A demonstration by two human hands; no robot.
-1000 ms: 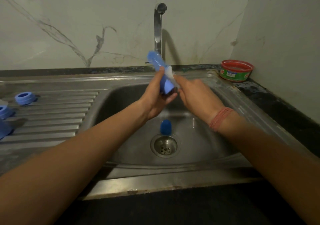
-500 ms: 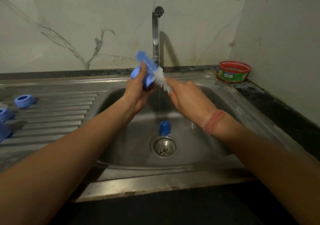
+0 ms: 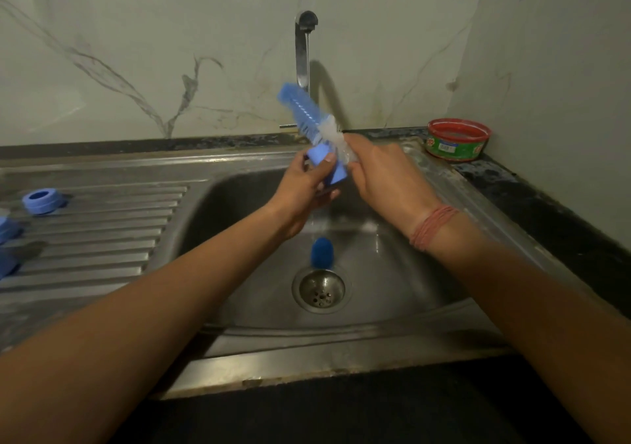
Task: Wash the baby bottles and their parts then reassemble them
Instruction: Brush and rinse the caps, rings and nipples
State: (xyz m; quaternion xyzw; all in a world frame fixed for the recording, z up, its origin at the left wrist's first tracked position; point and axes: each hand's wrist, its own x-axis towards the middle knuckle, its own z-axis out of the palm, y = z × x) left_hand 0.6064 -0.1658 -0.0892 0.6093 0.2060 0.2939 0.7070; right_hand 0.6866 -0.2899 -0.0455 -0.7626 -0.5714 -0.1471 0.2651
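Over the steel sink (image 3: 239, 204) my left hand (image 3: 304, 191) grips a small blue bottle part (image 3: 327, 167). My right hand (image 3: 386, 177) holds a bottle brush (image 3: 307, 112) with blue and white bristles, which points up and left past the blue part. A thin stream of water falls from the tap (image 3: 304, 51) behind my hands. A blue cap (image 3: 321, 252) stands in the basin just above the drain (image 3: 319, 290). A blue ring (image 3: 41, 199) sits on the ribbed drainboard, and more blue parts (image 3: 8, 232) lie at the left edge, cut off.
A red and green tub (image 3: 457, 138) stands on the dark counter at the back right corner. A marble wall rises behind the sink and another wall on the right. The dark counter edge runs along the front.
Both hands have shifted right and slightly down, back under the tap. The blue part has turned in my left hand, and the brush still points up-left.
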